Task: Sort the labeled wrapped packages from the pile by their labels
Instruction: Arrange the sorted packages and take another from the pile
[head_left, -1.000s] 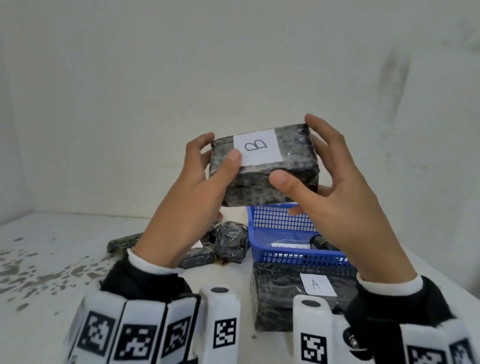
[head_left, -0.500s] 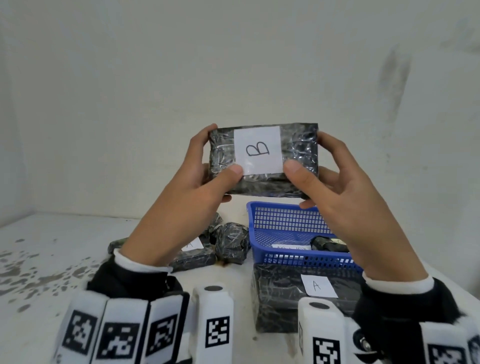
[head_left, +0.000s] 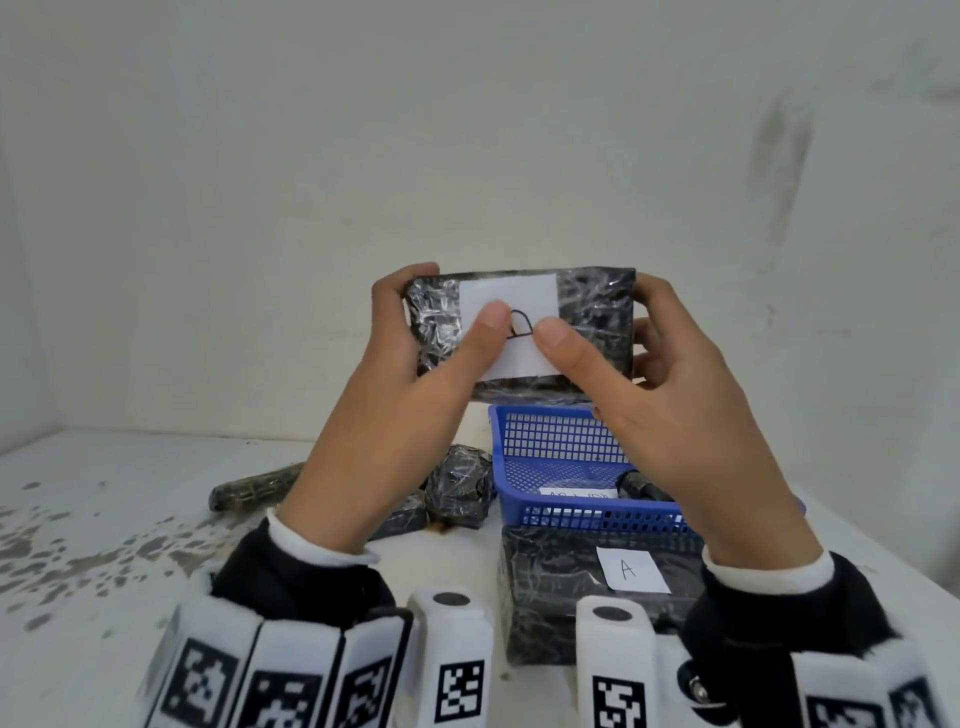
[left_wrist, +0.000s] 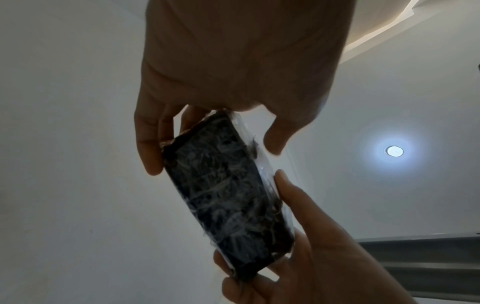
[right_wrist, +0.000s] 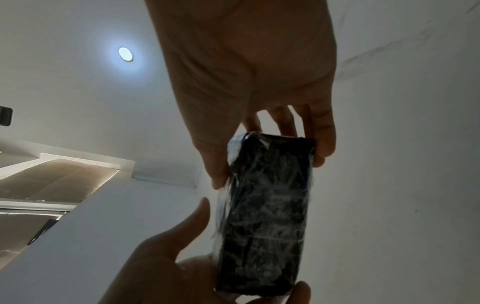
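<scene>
I hold a dark plastic-wrapped package (head_left: 592, 322) up in front of me, above the table, its white label (head_left: 511, 301) facing me. My left hand (head_left: 410, 358) grips its left end and my right hand (head_left: 660, 374) grips its right end. Both thumbs lie across the label and half cover the letter B. The wrist views show the package's dark underside (left_wrist: 228, 195) (right_wrist: 265, 216) between the fingers of both hands. Below, a larger wrapped package marked A (head_left: 550, 577) lies on the table in front of a blue basket (head_left: 550, 441).
The blue basket holds a labelled item (head_left: 574, 492) and a dark wrapped piece (head_left: 641, 488). Several small wrapped packages (head_left: 460, 486) and a long one (head_left: 254, 488) lie left of it. The white table (head_left: 104, 519) is stained grey at the left. A white wall rises close behind.
The package has tipped until its label faces me squarely, and it sits a little lower. Both thumbs slid inward onto the label and now cover part of the B.
</scene>
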